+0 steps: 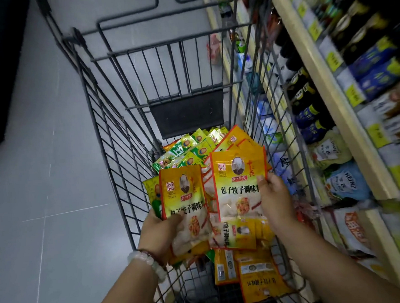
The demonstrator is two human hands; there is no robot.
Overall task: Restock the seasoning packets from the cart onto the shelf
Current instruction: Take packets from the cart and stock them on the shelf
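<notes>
A dark wire shopping cart (pixel 113 143) fills the middle of the head view. Its bottom holds a pile of orange-yellow seasoning packets (pixel 255 275) and several green packets (pixel 189 149) farther back. My left hand (pixel 160 234) grips one orange-yellow packet (pixel 185 199) by its lower edge, above the pile. My right hand (pixel 275 200) pinches a second orange-yellow packet (pixel 238 184) by its right edge, held upright beside the first. The shelf (pixel 331 83) runs along the cart's right side.
The shelf rows hold dark sauce bottles (pixel 306 101), white Heinz pouches (pixel 345 183) and other bags, with yellow price tags on the rails. Grey tiled floor (pixel 42 174) lies to the left of the cart. A black flap (pixel 187 114) hangs at the cart's far end.
</notes>
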